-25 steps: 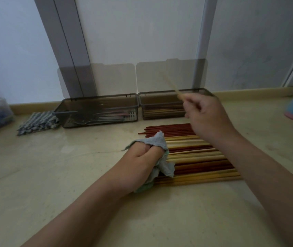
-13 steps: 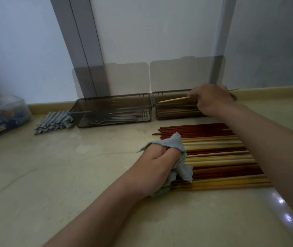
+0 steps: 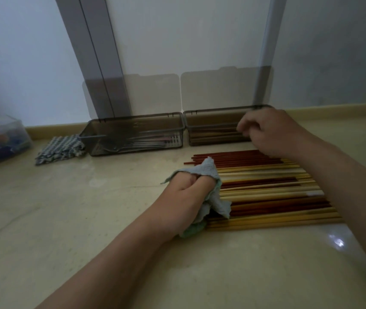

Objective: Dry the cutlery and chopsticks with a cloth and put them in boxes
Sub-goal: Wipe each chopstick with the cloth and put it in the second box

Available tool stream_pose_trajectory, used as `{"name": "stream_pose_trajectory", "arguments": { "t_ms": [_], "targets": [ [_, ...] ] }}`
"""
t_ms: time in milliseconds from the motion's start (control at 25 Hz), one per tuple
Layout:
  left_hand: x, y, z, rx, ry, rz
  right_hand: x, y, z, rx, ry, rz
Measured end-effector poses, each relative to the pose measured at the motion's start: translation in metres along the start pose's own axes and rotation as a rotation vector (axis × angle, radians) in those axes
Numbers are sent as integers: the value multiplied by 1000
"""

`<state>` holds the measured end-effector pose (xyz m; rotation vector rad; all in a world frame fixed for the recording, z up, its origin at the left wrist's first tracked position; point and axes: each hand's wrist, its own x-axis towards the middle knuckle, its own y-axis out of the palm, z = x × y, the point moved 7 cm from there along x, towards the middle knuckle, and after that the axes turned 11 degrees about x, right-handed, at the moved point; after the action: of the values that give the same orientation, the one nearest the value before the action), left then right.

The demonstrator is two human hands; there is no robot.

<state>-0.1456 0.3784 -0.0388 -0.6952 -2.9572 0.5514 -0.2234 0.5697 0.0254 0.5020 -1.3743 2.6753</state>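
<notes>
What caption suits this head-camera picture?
Left hand grips a cloth by the laid-out chopsticks; right hand hovers at the chopstick box.

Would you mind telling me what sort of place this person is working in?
Likely a home, on a glossy beige floor or counter by a wall: the cutlery box, the chopstick box and a folded checked cloth suggest household washing-up.

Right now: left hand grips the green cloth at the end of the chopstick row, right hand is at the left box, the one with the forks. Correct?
One slip. The head view shows the right hand at the right box, which holds chopsticks, not at the left box. The left hand does grip the green cloth at the end of the chopstick row.
</notes>
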Motion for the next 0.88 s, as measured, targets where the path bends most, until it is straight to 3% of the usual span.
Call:
{"name": "stream_pose_trajectory", "arguments": {
  "t_ms": [120,320,400,480,600,760,880],
  "targets": [
    [-2,0,-2,-77,-27,-12,-37,14,-8,-44,58,206],
    [3,-24,-3,-46,6,-348,-48,36,-21,-147,77,310],
    [6,-28,4,-92,-102,-419,-48,38,-23,-129,116,337],
    [7,-29,5,-159,-143,-407,-50,40,-23,-120,144,362],
    [5,-30,-1,-139,-45,-399,-52,39,-20,-124,157,369],
    [2,-43,3,-111,-58,-538,-53,17,7,132,49,195],
    [-2,-47,4,-147,-85,-607,-64,23,35,306,-6,258]
  ]
}}
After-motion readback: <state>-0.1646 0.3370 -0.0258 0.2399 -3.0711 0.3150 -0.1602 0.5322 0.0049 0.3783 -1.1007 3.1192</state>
